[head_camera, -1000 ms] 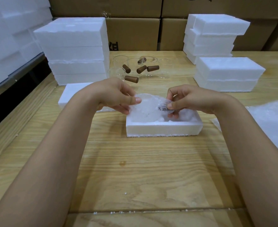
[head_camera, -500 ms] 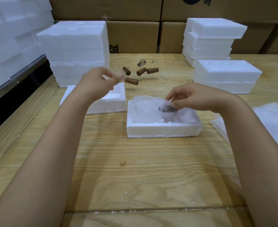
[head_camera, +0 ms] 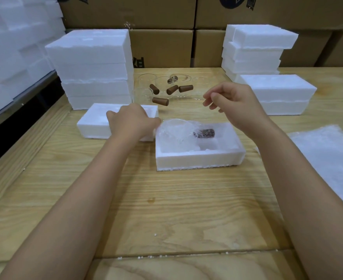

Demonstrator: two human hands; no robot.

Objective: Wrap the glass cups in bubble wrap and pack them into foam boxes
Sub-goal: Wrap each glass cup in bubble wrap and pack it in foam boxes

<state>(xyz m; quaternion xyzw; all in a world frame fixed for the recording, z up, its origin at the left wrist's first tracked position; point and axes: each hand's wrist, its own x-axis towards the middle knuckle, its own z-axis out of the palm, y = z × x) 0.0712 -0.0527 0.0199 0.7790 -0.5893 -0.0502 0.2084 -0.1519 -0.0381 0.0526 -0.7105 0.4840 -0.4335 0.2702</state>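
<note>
Your left hand [head_camera: 132, 123] lies on the foam lid [head_camera: 93, 124], fingers curled over its right end, grip grasping the lid. Your right hand [head_camera: 235, 102] hangs raised with fingers loosely bent, grip released. The bubble-wrapped glass cup [head_camera: 176, 134] sits in the open foam box [head_camera: 198, 160] on the desk [head_camera: 166, 199], just right of the left grip and below the right grip. 5 brown handles [head_camera: 160, 101] lie beyond both grips.

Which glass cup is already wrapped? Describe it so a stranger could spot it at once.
In the middle of the wooden table sits an open foam box. The wrapped cup lies inside it, at its left. Unlike the bare cups behind, it is covered in crinkly bubble wrap that blurs its brown handle.
</note>
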